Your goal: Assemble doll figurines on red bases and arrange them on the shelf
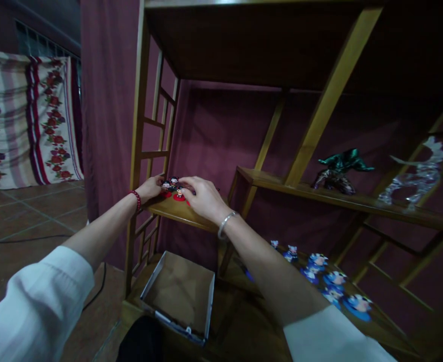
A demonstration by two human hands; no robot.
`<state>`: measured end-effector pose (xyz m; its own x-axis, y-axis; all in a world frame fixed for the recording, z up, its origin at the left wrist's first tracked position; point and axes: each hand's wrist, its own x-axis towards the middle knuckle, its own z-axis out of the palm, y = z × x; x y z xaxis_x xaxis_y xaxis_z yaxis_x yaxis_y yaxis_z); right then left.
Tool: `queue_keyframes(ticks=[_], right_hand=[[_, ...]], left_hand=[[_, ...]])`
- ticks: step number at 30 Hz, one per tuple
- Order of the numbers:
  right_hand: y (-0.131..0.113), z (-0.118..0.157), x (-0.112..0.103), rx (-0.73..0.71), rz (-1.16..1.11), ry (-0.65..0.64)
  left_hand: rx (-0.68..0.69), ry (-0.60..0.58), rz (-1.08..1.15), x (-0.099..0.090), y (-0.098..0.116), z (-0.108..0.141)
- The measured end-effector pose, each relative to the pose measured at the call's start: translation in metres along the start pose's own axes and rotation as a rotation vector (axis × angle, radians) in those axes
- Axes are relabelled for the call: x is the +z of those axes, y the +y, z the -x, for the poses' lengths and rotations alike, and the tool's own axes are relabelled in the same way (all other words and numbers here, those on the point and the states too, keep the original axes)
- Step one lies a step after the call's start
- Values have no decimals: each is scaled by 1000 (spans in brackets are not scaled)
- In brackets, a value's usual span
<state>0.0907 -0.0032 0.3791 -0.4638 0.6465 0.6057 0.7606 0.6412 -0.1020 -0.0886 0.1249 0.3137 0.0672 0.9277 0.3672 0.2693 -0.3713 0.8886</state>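
Far left, a floral cloth [25, 118] with red roses and striped bands hangs beside a maroon drape [108, 100], and below it lie brown floor tiles [25, 211] crossed by a thin black cable [25, 240]. A person's left arm reaches in from the lower left in a white sleeve [28, 311], with a red beaded bracelet [136, 199] at the wrist. The left hand [150, 188] stretches forward, palm down, its fingers against the near side of a small cluster of figurines [174, 190] with dark heads and round red bases. The cluster stands on a short wooden shelf [179, 211], squeezed between both hands. The right hand [205, 197] comes in from the other side, arched over the figurines with its fingers curled down onto them, and a silver bangle [225, 224] sits at that wrist. Both hands are touching the group, but I can't tell whether either one has actually closed on a figurine. Below the shelf sits an open cardboard box [178, 296] with white edges. Further right, blue-based figurines [336, 284] crowd a lower shelf, a green and bronze figurine [338, 171] stands on a higher shelf, and a clear, glittering ornament [419, 173] leans at the far right
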Motion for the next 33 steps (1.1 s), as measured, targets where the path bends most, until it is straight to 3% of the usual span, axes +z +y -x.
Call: queue_keyframes(ticks=[5, 10, 19, 33], right_hand=[[14, -48, 22, 143, 227, -279], [26, -68, 37, 230, 331, -416], [39, -79, 47, 277, 338, -495], [25, -73, 39, 243, 318, -523]], left_hand=[[-81, -20, 120, 3, 6, 3], [-90, -36, 99, 1, 9, 4], [-106, -40, 98, 1, 8, 3], [-82, -63, 70, -4, 14, 15]])
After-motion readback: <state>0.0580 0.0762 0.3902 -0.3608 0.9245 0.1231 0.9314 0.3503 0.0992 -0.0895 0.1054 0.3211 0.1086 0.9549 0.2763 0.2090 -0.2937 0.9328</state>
